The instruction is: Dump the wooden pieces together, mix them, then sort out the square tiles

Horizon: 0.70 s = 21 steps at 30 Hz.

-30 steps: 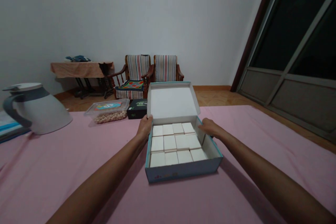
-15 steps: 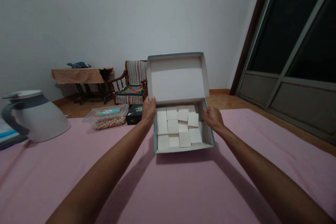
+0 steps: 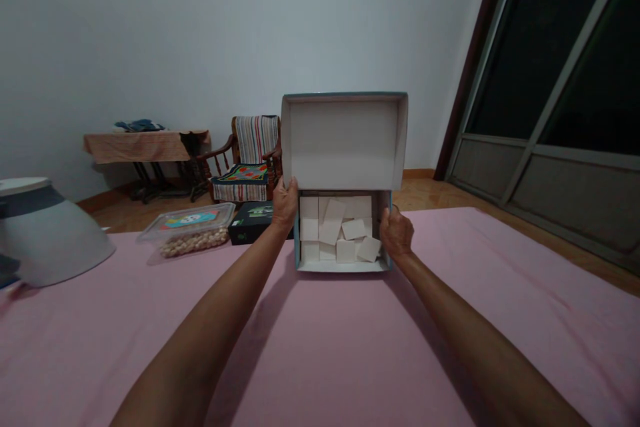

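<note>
Lid (image 3: 345, 143) raised, the box (image 3: 345, 267) lay squarely between the left hand (image 3: 285, 203) and the right hand (image 3: 397, 233), straight ahead. Its long axis ran left to right, from 1 hand to the other, and its inside was tipped up to face back, the lid standing above it. Neither of the 2 was clearly nearer: the left was at the upper left corner, beside the hinge line, while the right sat a little lower, against the right wall. The left had its thumb along the rim and its palm closed in behind; the right was bunched almost to a fist over the wall. Both had hold of the box, though fingers on its far side could not be seen.

Inside, flat white pieces (image 3: 333, 220) lay unevenly, some square to the walls at the left, others tilted and overlapping towards the right. The box's lower edge was close to the pink cloth (image 3: 345, 347); whether it touched could not be told. Leftward came a black carton (image 3: 250, 221), partly behind the left wrist, then a clear tub (image 3: 193, 217) of nut-like bits (image 3: 195, 241), and a pale jug (image 3: 55, 233), cut off at the edge of view.
</note>
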{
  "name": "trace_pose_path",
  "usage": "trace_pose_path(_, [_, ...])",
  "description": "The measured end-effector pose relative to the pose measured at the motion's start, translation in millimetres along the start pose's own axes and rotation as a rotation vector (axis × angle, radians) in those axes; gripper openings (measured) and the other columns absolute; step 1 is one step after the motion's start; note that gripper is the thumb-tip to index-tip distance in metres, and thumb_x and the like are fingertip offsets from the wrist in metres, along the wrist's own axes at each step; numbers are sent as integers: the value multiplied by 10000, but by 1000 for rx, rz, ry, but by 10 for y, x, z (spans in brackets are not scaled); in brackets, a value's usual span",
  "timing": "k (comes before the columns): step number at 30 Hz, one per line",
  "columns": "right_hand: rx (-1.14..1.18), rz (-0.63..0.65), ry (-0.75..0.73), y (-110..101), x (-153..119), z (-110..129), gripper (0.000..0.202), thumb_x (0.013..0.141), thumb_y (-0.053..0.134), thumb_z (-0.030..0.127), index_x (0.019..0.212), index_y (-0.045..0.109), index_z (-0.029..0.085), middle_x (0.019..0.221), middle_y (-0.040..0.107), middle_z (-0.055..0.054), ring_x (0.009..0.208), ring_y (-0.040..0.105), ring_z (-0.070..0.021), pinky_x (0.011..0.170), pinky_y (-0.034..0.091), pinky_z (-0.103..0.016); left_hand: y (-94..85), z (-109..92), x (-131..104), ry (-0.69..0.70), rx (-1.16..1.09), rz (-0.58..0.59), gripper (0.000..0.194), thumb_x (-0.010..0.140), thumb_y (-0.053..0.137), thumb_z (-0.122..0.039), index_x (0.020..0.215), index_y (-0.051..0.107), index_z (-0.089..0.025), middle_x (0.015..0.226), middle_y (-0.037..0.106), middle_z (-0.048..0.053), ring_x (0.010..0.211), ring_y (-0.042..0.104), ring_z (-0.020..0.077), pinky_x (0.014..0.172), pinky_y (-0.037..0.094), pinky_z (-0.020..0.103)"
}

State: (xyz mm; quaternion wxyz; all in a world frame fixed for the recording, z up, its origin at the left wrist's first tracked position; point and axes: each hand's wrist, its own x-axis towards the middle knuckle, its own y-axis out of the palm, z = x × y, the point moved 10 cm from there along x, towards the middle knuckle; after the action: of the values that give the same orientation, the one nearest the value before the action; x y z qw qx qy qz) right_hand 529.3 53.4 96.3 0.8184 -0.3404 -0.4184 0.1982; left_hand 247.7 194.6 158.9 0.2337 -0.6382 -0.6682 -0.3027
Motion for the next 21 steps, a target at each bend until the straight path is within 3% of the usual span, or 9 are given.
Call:
trace_pose_path(3, [19,6,5,8,-28,-23,329,947,337,242,1029,615,87,779,661,-139,692,609,-189,618,353,-261,4,-148,-47,31,-23,109,358,836,552,-419,1059,602,-145,1071,659,95,1058,588,189,951,424,304])
trace_pose_path(6, [42,51,28,15,-43,-50,325,944,349,266,1075,594,97,819,667,-143,748,625,-210,643,380,-272,-1,-423,-49,78,-71,207,388,796,612,-401,1086,594,-145,1050,668,91,1003,611,195,910,454,306])
trace_pose_path(8, [66,101,46,33,-55,-70,346,948,329,292,1105,577,109,853,671,-146,797,635,-230,669,406,-291,-44,-646,-10,124,-42,208,358,810,592,-409,1047,610,-141,999,679,85,924,625,191,845,479,293])
trace_pose_path(11, [169,120,17,9,-75,-64,385,935,328,334,1194,528,130,977,668,-159,892,636,-260,728,453,-341,-147,-929,68,187,199,132,280,818,572,-393,831,647,-124,774,672,52,742,610,180,687,478,257])
trace_pose_path(13, [306,40,-58,-107,-92,-33,468,899,396,379,1301,436,142,1164,611,-176,983,616,-272,777,478,-376,-188,-1048,95,219,358,107,275,800,579,-366,684,623,-122,632,616,26,660,575,173,611,450,245])
trace_pose_path(16, [538,-92,-212,-345,-162,18,668,820,518,453,1388,312,169,1369,453,-188,1092,568,-279,809,506,-412,-201,-1140,66,283,421,139,258,769,583,-347,635,600,-128,597,586,17,672,559,179,606,441,241])
trace_pose_path(21, [707,-175,-307,-736,-221,71,631,775,596,491,1305,416,200,1313,495,-170,1139,537,-281,823,519,-447,-195,-1130,-54,299,368,239,269,728,610,-367,559,571,-162,570,574,11,685,554,184,650,460,254])
